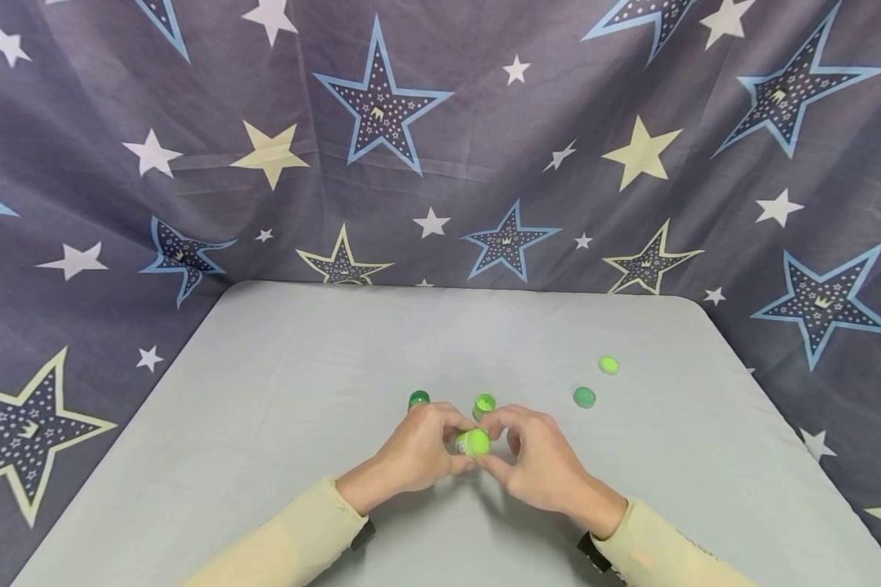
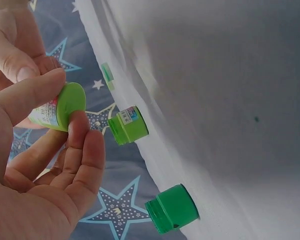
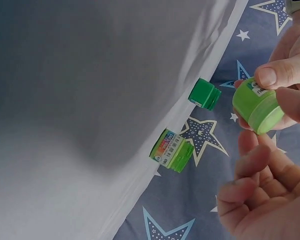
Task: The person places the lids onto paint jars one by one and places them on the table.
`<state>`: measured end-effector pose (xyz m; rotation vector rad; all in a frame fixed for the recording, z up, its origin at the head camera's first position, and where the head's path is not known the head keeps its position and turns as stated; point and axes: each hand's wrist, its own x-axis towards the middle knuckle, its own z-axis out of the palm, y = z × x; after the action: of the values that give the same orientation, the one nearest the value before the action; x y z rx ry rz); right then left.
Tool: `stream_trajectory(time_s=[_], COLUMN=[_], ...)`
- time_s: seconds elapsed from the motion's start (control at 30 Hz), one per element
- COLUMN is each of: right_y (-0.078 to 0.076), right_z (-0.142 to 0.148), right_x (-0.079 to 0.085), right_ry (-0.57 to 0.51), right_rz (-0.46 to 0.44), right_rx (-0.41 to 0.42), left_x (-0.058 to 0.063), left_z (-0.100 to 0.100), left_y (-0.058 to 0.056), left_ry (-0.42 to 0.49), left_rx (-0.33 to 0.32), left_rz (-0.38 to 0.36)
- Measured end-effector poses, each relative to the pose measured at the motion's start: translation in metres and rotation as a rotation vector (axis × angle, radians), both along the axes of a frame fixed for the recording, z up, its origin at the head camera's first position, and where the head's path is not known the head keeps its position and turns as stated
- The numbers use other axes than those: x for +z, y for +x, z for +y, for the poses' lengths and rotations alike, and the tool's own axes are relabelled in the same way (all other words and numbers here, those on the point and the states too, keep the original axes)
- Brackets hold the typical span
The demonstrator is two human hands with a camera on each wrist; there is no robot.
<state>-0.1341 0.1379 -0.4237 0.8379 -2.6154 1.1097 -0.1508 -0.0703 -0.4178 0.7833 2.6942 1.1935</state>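
Observation:
Both hands meet over the table around a small lime-green paint jar (image 1: 473, 443) with a lid and a printed label. My left hand (image 1: 418, 448) grips the jar's body between thumb and fingers. My right hand (image 1: 536, 456) pinches the lidded end with its thumb and fingertips. Just beyond the hands stands an uncapped lighter-green paint jar (image 1: 484, 403), also labelled (image 3: 172, 150). A dark green paint jar (image 1: 419, 398), uncapped too (image 2: 171, 209), stands behind the left hand, which partly hides it in the head view.
Two loose lids lie on the table to the right: a lime one (image 1: 609, 364) and a dark green one (image 1: 584, 397) nearer to me. A grey-white cloth covers the table (image 1: 301, 359). A star-patterned curtain (image 1: 440, 147) rises along its back and sides.

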Motion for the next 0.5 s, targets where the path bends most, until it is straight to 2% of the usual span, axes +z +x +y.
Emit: stream_trajectory(time_s=[0.2,0.37,0.5], right_y=[-0.0003,-0.0008,-0.0004], right_z=[-0.0008,-0.0012,-0.0007], right_x=[-0.0003,-0.0020,-0.0017], right_ry=[0.028,0.045,0.050], right_rz=[0.001,0.039,0.027], right_rx=[-0.048,-0.077,-0.103], left_x=[0.0002,0.0004,0.0004], left_z=[0.0004,0.0005,0.0010], left_y=[0.0002,0.0005,0.0005], left_ry=[-0.004,-0.013,-0.013], left_rx=[0.000,0.006,0.005], left_rz=[0.011,0.003,0.006])
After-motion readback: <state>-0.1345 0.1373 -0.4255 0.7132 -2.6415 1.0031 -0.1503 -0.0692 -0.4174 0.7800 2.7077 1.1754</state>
